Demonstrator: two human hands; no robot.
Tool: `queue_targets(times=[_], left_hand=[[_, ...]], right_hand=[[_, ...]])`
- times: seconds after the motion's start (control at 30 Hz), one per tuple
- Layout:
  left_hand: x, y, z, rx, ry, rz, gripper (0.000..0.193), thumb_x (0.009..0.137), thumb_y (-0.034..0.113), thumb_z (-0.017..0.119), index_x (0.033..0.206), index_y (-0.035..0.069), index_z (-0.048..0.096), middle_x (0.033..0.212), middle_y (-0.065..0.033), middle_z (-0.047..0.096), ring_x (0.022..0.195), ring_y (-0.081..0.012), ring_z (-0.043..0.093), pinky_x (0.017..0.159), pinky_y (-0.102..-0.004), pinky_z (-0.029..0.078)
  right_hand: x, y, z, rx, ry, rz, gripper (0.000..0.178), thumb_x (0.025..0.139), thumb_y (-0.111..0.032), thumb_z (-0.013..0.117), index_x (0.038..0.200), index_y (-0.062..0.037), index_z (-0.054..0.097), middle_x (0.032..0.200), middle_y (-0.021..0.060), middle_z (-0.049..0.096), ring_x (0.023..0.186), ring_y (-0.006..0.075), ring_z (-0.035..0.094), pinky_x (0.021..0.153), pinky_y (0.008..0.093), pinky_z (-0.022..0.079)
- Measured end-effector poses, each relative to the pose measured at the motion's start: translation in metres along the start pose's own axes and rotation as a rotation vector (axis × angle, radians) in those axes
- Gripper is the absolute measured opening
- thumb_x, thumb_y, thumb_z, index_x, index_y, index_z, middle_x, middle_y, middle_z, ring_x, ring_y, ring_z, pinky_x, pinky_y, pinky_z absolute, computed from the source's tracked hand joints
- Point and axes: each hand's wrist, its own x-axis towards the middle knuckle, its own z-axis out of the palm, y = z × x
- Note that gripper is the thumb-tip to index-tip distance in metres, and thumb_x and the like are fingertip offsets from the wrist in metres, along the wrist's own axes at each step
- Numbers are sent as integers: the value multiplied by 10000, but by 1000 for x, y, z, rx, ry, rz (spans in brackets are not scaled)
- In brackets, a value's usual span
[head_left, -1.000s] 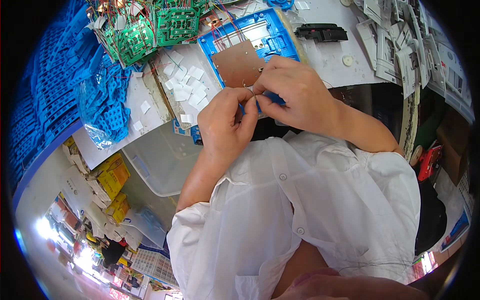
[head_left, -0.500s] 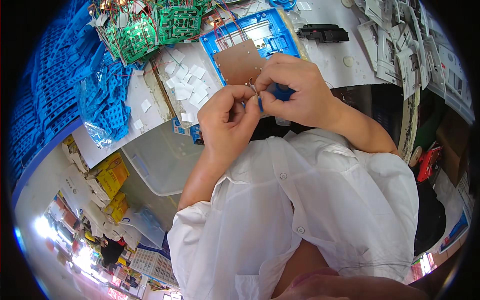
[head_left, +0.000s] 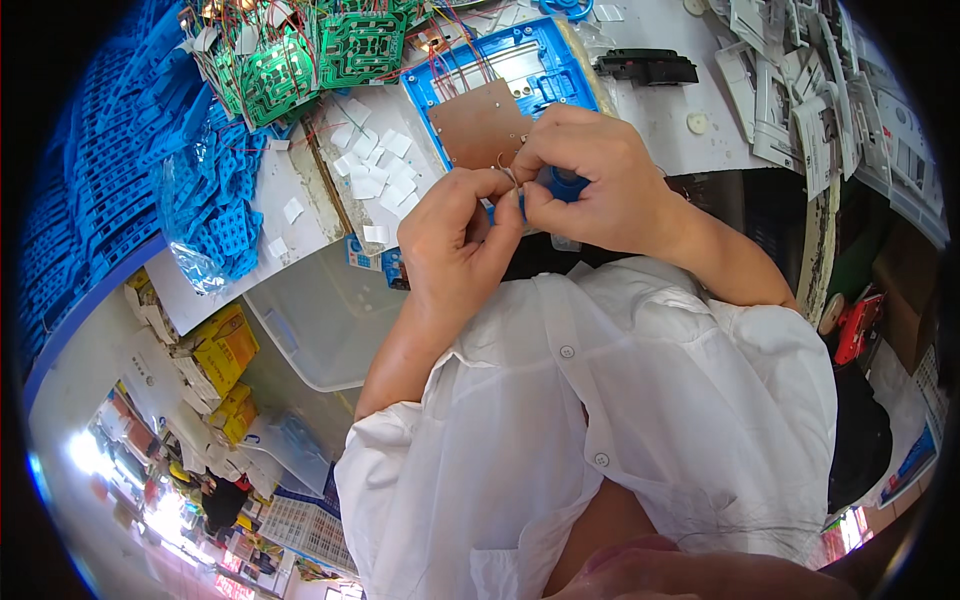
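My left hand (head_left: 455, 230) and my right hand (head_left: 605, 180) meet at the near edge of a blue plastic housing (head_left: 430, 97). Both are closed, thumb against forefinger, pinching a thin wire (head_left: 505, 166); its end is hidden by my fingertips. A brown circuit board (head_left: 480, 125) lies tilted over the housing, just beyond my fingers. Red wires (head_left: 462, 72) run across the housing's far left part. Below my right hand, part of a blue piece (head_left: 565, 184) shows; my fingers cover the rest.
White square pads (head_left: 375, 180) lie scattered left of the housing. Green circuit boards (head_left: 360, 45) with wires are piled behind them. Blue plastic parts (head_left: 110, 150) heap at far left. A black part (head_left: 650, 66) lies to the right, near stacked white panels (head_left: 790, 100). A clear bin (head_left: 320, 330) sits below.
My fingertips have shifted very slightly, and a little more of the thin wire shows between them. The housing and board stay where they were.
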Motion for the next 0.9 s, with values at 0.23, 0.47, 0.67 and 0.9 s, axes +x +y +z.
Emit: queue_targets(times=[0.23, 0.47, 0.67, 0.9], left_hand=[[1, 1, -3, 21, -26, -7, 116, 860, -19, 739, 947, 42, 691, 809, -33, 648, 524, -74, 501, 486, -244, 383], [2, 1, -1, 48, -36, 77, 115, 860, -15, 740, 946, 42, 689, 805, -36, 652, 550, -84, 527, 502, -246, 400], [11, -2, -8, -26, -76, -175, 81, 879, -19, 693, 943, 27, 679, 774, -20, 627, 561, -47, 492, 503, -238, 373], [41, -5, -25, -372, -377, -546, 123, 959, 112, 665, 991, -7, 650, 774, -23, 655, 586, -66, 585, 543, -209, 474]], right_hand=[[2, -8, -6, 12, -57, 52, 131, 724, -16, 731, 850, -26, 696, 796, 80, 675, 735, 208, 641, 625, 326, 508], [1, -5, -5, 10, -46, 54, 139, 759, -153, 762, 832, -59, 692, 747, 68, 641, 756, 236, 625, 650, 357, 511], [3, 1, 0, -4, 25, -96, 109, 729, -74, 753, 798, -64, 670, 746, 51, 644, 790, 247, 623, 649, 363, 515], [6, 7, -3, -292, 2, -408, 214, 653, -67, 769, 832, -110, 659, 841, -8, 658, 877, 219, 649, 663, 320, 554]])
